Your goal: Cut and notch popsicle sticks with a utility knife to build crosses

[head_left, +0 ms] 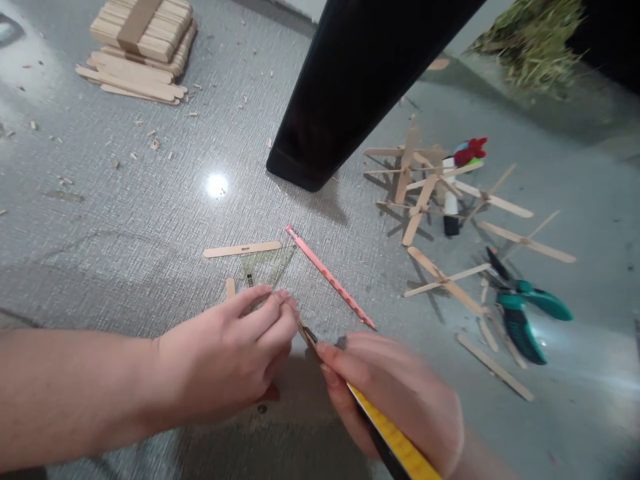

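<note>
My left hand (pixel 230 353) is closed, its fingertips pinched round a wooden craft stick (pixel 304 335) that is mostly hidden by the hand. My right hand (pixel 400 393), partly blurred, grips a yellow and black utility knife (pixel 393 433). The knife's dark tip meets the stick just beside my left fingers. Beyond my left hand lie a clear green set square (pixel 273 267) and a flat craft stick (pixel 243 249) with a small dark mark at its middle. A pink pencil (pixel 330 277) rests diagonally on the table past my right hand.
Stacked craft sticks (pixel 143 37) sit at the back left. A black post-like object (pixel 360 80) juts in from the top. To the right are crossed-stick pieces (pixel 443 277), a white tube (pixel 449 190) and green-handled pliers (pixel 523 327). Wood chips (pixel 155 143) dot the table.
</note>
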Demonstrator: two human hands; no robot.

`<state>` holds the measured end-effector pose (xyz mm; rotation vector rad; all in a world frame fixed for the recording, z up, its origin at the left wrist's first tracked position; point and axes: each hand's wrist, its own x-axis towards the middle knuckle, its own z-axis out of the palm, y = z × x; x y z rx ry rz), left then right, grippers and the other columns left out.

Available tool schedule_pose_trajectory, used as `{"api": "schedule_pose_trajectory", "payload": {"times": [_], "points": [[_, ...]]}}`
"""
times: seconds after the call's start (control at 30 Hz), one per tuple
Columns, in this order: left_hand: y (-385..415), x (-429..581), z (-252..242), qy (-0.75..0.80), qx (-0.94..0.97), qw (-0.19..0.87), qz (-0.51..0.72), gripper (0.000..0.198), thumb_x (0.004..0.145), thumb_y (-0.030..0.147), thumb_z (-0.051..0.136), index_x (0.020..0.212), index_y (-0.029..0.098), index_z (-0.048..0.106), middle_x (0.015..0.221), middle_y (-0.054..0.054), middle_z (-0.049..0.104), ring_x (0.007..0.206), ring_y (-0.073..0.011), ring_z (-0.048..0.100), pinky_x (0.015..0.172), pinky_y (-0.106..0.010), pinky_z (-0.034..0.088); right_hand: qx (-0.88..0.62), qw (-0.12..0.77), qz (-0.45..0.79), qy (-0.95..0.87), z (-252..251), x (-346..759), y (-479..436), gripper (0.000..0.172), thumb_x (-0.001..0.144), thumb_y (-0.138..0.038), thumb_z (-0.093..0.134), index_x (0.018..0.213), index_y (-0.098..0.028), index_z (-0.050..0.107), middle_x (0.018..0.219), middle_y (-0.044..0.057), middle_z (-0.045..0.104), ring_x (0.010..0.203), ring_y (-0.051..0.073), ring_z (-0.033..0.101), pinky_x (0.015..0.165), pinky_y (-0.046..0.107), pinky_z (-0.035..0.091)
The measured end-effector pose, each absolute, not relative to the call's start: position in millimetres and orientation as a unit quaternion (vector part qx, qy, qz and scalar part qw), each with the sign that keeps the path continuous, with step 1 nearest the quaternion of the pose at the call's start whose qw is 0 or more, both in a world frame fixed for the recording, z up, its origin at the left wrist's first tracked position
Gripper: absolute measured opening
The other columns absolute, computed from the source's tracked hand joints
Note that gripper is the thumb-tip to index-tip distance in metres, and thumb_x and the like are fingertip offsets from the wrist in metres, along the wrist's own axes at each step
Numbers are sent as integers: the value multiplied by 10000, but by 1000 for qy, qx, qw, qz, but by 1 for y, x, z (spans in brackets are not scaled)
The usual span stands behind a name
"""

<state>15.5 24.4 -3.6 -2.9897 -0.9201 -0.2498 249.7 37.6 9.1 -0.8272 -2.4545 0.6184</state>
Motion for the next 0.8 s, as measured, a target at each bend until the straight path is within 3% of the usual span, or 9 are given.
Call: {"api": "schedule_pose_trajectory", "payload": {"times": [0.17,0.43,0.8], "points": [[26,15,-2,-288,-954,-12,-84,699,802,676,682,1154,74,736,1307,-174,643,1189,-312,579,1074,-433,430,-300,257,230,-889,7,249,40,291,867,-25,519,1099,-177,609,604,-39,541,472,130,473,452,272,431],[26,14,-3,-281,-955,-28,-94,709,794,674,690,1158,67,734,1290,-176,649,1209,-329,577,1071,-428,444,-332,261,211,-882,12,252,37,317,873,-27,482,1114,-217,563,625,-29,620,554,152,634,580,270,552],[26,14,-3,-280,-955,-30,-98,706,812,651,684,1193,58,717,1296,-184,652,1218,-331,582,1053,-427,468,-326,268,196,-885,4,248,40,145,991,-126,467,1054,-190,581,583,-39,600,553,143,622,544,265,528]]}}
